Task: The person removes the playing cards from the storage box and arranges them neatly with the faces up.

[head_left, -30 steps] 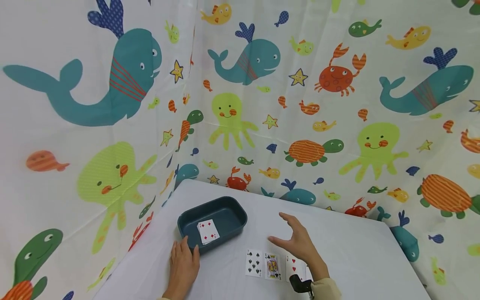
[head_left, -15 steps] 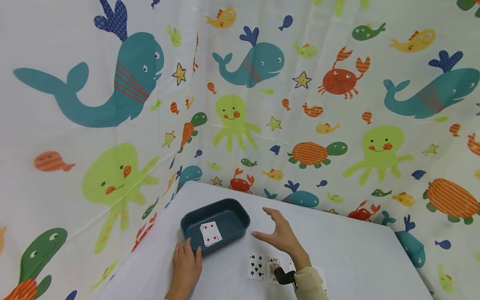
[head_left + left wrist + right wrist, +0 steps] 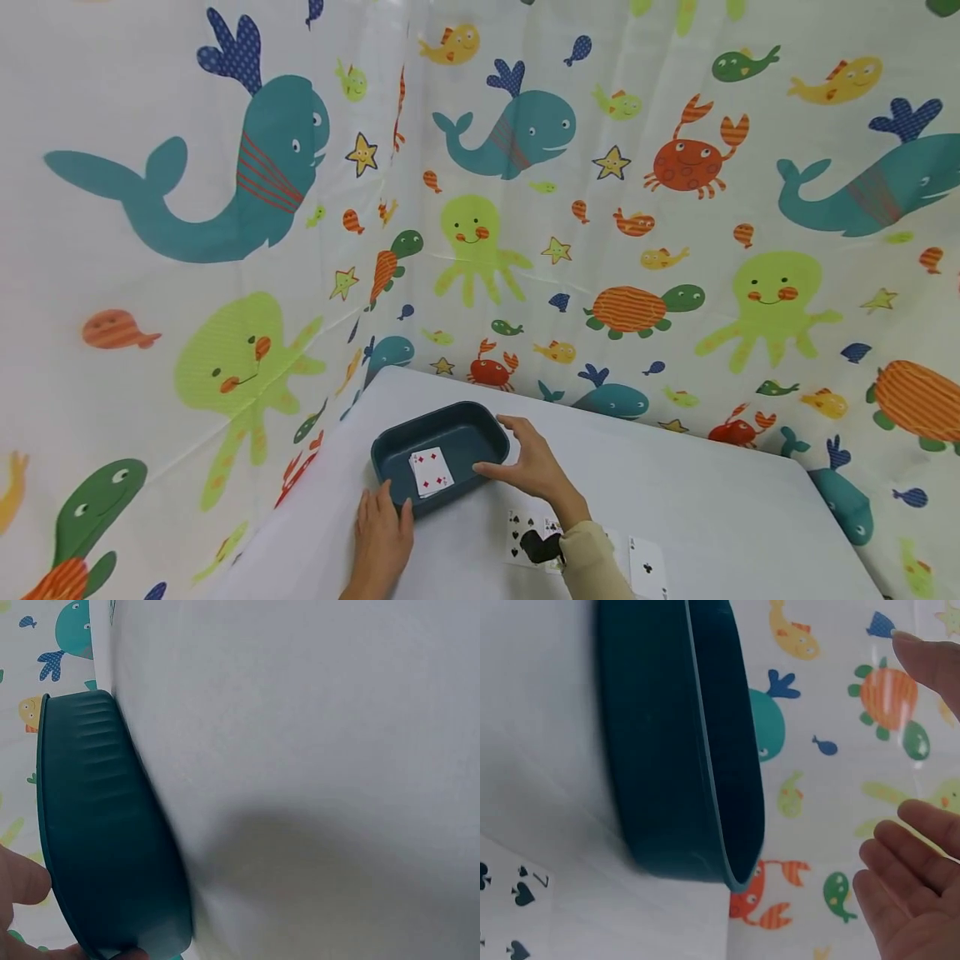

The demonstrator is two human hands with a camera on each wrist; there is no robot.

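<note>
Touching a teal tray (image 3: 467,444) at the frame's lower center, a person's left hand (image 3: 381,533) had fingers whose hold could not be told; the right hand (image 3: 532,463), fingers wide apart, hung at the tray's right end. Playing cards (image 3: 431,472) lay inside.

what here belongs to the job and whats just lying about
Seems part of the job:
teal bin, touched by the left hand, right hand at its other end
red-diamond cards in the bin
probably the face-up cards on the white table

Likely just around:
sea-creature sheet
black device at the right wrist
</note>
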